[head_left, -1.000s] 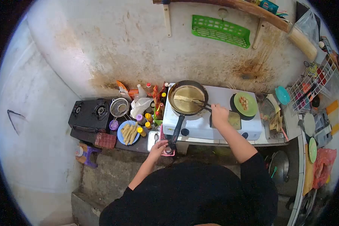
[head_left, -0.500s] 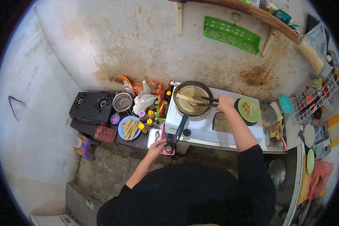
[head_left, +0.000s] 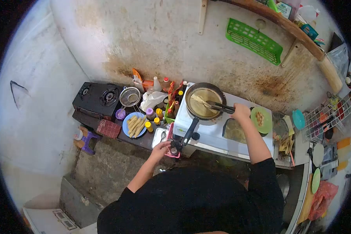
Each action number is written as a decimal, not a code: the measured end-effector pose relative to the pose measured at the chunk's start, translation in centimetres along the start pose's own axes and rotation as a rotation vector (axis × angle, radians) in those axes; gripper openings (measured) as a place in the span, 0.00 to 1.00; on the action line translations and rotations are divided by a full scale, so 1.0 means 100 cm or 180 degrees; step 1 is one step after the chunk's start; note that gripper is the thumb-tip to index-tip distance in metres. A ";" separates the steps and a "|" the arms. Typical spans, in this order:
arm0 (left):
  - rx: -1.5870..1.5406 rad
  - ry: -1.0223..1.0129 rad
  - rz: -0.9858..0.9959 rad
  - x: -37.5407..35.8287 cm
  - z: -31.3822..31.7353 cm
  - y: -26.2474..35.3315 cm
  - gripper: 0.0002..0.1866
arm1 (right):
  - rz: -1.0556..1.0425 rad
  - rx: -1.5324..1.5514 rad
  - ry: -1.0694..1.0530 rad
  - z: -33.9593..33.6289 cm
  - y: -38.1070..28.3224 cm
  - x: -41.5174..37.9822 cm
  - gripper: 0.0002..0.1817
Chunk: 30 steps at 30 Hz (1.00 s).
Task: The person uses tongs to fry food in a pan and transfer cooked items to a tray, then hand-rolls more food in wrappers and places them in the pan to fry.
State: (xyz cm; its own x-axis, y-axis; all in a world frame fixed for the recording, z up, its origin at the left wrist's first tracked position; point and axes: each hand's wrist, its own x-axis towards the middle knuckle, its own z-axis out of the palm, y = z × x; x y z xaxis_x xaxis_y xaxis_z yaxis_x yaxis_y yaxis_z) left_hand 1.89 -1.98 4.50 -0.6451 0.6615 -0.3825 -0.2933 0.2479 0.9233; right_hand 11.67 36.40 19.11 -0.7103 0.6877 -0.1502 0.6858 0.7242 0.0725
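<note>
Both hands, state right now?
Left hand: partly curled; can't tell whether it holds anything.
Right hand: closed, holding black tongs.

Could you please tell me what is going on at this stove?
A person's right hand holds dark tongs, their tips at a pale piece of food in the frying pan on the white stove. The left hand is by a pink container; whether it grasps anything is unclear. Pale rolls lie on a blue plate to the left, and a green plate with some food pieces sits to the right.
</note>
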 end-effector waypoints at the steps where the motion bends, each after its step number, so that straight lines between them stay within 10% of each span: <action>1: 0.0022 0.0008 -0.0001 0.001 -0.001 -0.002 0.16 | 0.0052 0.0005 0.0011 0.001 0.001 -0.003 0.25; 30: -0.0337 0.0088 0.0045 0.004 -0.002 -0.008 0.14 | 0.0213 0.0158 -0.0038 0.006 -0.013 0.007 0.28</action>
State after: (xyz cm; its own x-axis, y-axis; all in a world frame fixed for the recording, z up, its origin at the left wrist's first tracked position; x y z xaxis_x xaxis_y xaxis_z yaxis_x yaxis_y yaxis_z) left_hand 1.74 -2.02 3.54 -0.6684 0.6444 -0.3715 -0.3558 0.1616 0.9205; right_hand 10.37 35.88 18.32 -0.6609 0.7336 -0.1584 0.7389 0.6730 0.0339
